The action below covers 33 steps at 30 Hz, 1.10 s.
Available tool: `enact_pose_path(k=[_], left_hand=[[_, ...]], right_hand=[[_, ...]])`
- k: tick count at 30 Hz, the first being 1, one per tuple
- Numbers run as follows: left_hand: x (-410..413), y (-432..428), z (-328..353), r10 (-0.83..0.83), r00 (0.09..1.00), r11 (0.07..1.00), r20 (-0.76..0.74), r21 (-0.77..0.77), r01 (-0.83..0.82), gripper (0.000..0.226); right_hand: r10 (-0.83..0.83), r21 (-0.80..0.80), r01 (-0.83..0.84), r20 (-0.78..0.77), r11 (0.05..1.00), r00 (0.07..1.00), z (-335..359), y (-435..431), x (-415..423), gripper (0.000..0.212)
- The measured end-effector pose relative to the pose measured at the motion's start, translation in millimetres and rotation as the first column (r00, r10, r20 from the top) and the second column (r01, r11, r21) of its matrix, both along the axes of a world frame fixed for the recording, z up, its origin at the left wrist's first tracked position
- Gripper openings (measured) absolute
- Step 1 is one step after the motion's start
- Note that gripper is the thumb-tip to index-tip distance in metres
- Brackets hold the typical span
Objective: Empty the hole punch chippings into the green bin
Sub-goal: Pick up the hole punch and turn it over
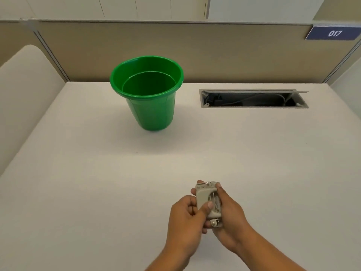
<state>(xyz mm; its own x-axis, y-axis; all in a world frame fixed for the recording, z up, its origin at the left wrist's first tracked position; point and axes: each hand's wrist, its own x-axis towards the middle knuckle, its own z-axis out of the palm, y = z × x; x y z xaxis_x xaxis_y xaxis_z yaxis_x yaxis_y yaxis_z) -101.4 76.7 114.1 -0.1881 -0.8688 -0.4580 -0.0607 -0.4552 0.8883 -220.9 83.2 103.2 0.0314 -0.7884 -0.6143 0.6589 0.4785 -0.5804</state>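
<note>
Two hands held a small grey hole punch (208, 204) low over the near part of the white desk (88, 182), the tool gripped between them with its long side running away from the person. The left hand (187, 218) was closed around the punch's left flank, thumb pressed across the top of the lever; the right hand (227, 218) cupped the other flank, fingers wrapped underneath and one fingertip at the far end. Both were closed on the tool, neither spread. The green bin (148, 94) stood upright and open well beyond the hands and off to their left, apparently empty, though its floor was too dark to rule out scraps. Beyond the hands to the right lay an open cable slot (254, 98) sunk in the desk, backed by a beige partition (175, 51) bearing a blue plate marked 017 (334, 33).

The chippings tray, presumably on the punch's underside, was hidden. The punch seemed best carried level to a spot directly above the bin's mouth before any cover was loosened, since paper dots scatter easily and the cable slot would swallow strays. One hand could steady the body while the other freed the base.
</note>
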Motion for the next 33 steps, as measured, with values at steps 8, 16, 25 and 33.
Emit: enact_pose_path(k=[8,16,25,33], left_hand=[[7.7,-4.2,5.4,0.117,0.978,0.976,0.171,-0.205,-0.081,0.028],[9.2,-6.5,3.1,0.173,0.971,0.956,0.165,-0.264,-0.125,0.030],[3.9,-17.1,11.8,0.161,0.975,0.948,0.152,-0.299,-0.110,0.031],[12.4,-38.6,33.2,0.199,0.980,0.955,0.028,-0.230,-0.187,0.033]], right_hand=[[0.005,0.030,-0.010,0.163,0.999,0.987,2.6,-0.2,23.4,0.046],[-0.044,0.059,0.035,0.158,0.998,0.987,6.0,-5.9,28.0,0.048],[-0.036,0.025,0.032,0.155,0.999,0.987,17.8,-13.5,21.5,0.052],[0.226,-0.191,-0.216,0.036,0.958,0.973,40.5,-14.8,2.3,0.042]])
